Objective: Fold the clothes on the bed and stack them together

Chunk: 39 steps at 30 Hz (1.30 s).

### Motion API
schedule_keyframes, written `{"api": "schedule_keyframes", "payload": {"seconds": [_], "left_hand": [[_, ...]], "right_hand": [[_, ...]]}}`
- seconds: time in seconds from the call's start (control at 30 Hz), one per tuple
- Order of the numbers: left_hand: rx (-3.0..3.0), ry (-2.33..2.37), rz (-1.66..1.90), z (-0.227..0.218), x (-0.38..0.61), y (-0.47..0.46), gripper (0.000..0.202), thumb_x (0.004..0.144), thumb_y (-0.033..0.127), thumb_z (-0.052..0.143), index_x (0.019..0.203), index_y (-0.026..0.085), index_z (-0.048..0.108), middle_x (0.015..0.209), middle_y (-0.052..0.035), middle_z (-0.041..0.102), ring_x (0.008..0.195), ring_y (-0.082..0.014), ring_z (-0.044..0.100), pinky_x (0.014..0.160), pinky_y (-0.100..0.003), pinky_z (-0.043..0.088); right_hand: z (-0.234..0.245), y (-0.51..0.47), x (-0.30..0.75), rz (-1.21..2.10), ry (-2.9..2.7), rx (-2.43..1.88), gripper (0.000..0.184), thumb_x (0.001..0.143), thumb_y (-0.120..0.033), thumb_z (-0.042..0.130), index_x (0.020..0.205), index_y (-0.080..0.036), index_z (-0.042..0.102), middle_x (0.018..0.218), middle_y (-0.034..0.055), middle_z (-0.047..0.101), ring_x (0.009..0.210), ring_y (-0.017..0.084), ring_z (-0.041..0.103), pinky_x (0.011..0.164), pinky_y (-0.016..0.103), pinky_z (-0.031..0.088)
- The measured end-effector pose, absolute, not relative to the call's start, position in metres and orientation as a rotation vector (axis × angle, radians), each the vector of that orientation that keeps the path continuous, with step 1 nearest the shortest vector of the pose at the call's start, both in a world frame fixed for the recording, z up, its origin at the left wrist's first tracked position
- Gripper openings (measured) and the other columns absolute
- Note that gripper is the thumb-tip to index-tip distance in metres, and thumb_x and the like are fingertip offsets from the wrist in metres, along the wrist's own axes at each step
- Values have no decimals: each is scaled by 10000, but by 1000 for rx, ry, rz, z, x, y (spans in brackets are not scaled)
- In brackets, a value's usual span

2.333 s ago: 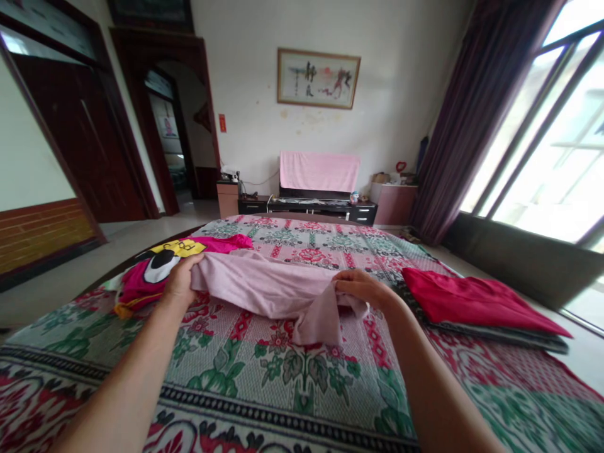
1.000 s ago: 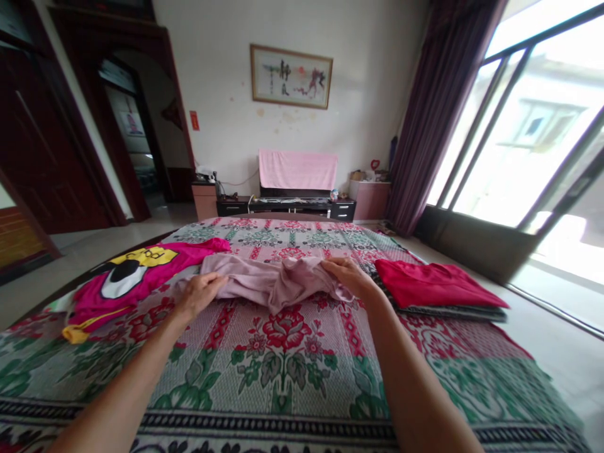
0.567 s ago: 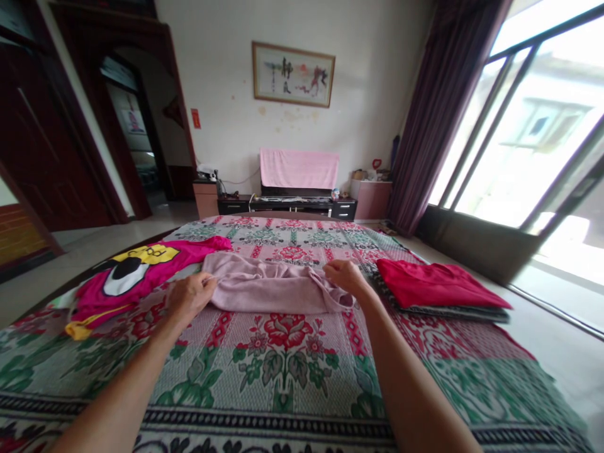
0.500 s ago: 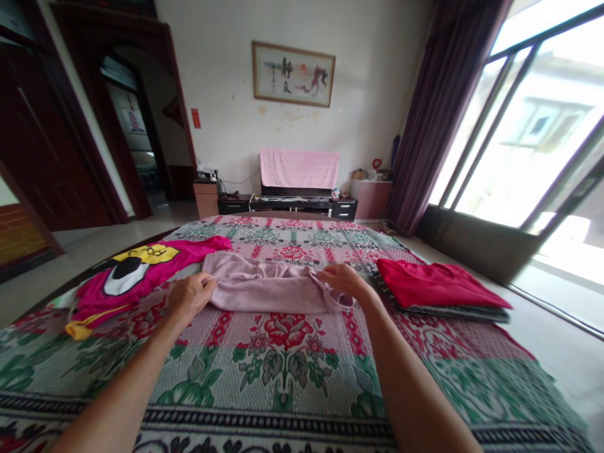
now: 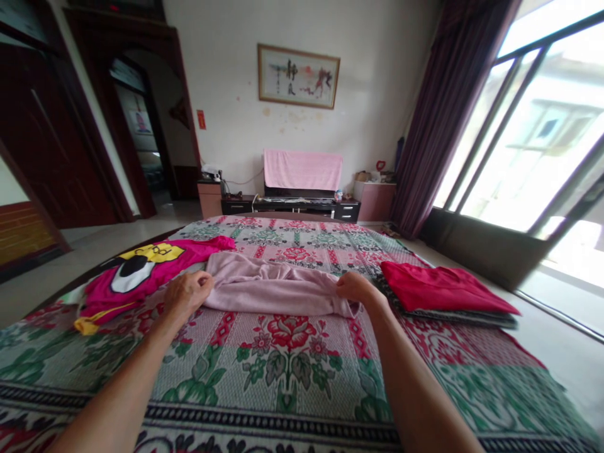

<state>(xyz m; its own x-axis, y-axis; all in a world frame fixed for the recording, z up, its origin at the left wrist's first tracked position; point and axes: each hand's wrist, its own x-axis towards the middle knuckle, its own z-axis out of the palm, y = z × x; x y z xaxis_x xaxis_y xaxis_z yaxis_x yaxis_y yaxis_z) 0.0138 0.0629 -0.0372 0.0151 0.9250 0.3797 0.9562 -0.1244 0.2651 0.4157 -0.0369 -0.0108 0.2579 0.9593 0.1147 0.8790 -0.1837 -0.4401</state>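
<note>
We have a pale pink garment (image 5: 276, 290) lying flat across the middle of the floral bedspread (image 5: 292, 368), spread as a long band from side to side. Our left hand (image 5: 185, 294) is at its 9 o'clock end, with the fingers curled in and the thumb pinching the cloth edge. Our right hand (image 5: 355, 287) is at the 3 o'clock end, knuckles up, with the fingers closed on the fabric there. Both forearms reach in from 6 o'clock.

At 9 to 10 o'clock of the pink garment, just beside it, lies a magenta garment with a cartoon print (image 5: 141, 274). At 3 o'clock, near our right hand but apart from it, a folded red garment (image 5: 443, 287) rests on top of a darker folded piece (image 5: 476, 319). Far off at 12 o'clock, a pink towel (image 5: 302, 170) hangs against the wall under a framed picture (image 5: 298, 76).
</note>
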Motion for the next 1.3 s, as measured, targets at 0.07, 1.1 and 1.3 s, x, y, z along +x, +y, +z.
{"api": "schedule_keyframes", "payload": {"seconds": [0.07,1.1,1.3], "left_hand": [[-2165,-2012,-796,-40,2,70,356,792,410,486,957,209,729,995,-107,718,900,-266,645,760,-333,473],[-2044,-2041,-987,-44,14,35,373,870,386,377,845,198,699,852,-86,724,823,-214,647,692,-266,423],[-2433,-1854,-850,-47,42,-10,378,872,476,433,753,220,684,686,-62,680,728,-196,650,630,-271,393]], "right_hand": [[-4,-38,403,194,-1734,-2147,145,705,-143,579,644,-155,710,614,82,680,648,192,640,587,247,399],[32,-38,371,626,-945,-1198,250,745,-431,516,847,-203,498,747,18,636,614,148,651,531,226,480],[-1,-73,402,379,-558,-1286,295,751,-504,451,803,-217,496,675,-4,558,586,147,558,562,268,486]]}}
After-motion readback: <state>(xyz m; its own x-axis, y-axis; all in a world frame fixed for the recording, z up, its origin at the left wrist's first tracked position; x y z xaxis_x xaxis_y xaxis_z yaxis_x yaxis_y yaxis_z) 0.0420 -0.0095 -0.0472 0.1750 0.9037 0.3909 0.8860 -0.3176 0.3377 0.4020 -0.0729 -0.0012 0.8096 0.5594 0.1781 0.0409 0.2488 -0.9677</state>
